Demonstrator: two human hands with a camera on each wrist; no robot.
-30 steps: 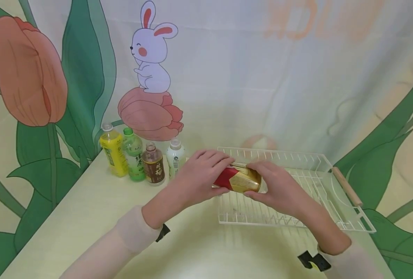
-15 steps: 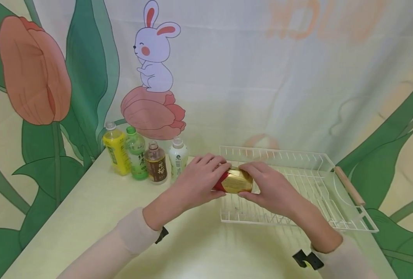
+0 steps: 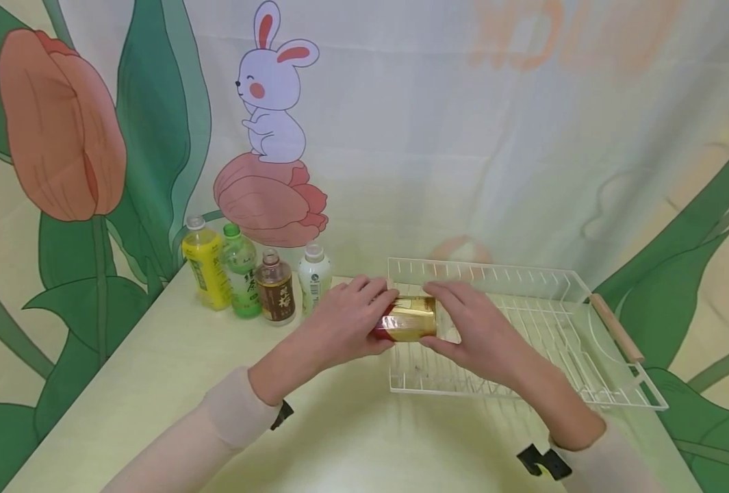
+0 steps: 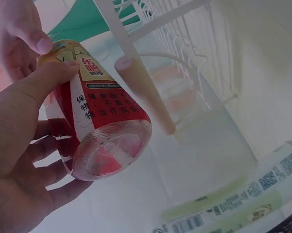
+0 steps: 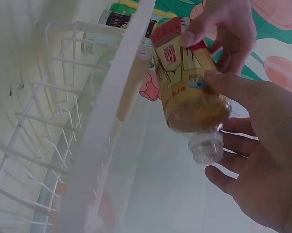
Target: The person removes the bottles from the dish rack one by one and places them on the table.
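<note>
A small drink bottle with a red and gold label lies sideways between both hands, above the table. Its clear base faces the left wrist camera; a clear neck shows in the right wrist view. The left hand grips the red base end, thumb on the label and fingers curled beneath. At the gold end, the right hand has its thumb against the label and bent fingers beside the neck. In the head view, the left hand hides most of the red part.
A white wire rack with a wooden handle stands right of centre, partly behind the right hand. At the back left are a yellow bottle, a green bottle, a brown-labelled bottle and a white bottle.
The bottle has moved slightly left and turned from tilted to nearly level, with less red showing. The right hand has shifted left along with it; the left hand has moved little.
</note>
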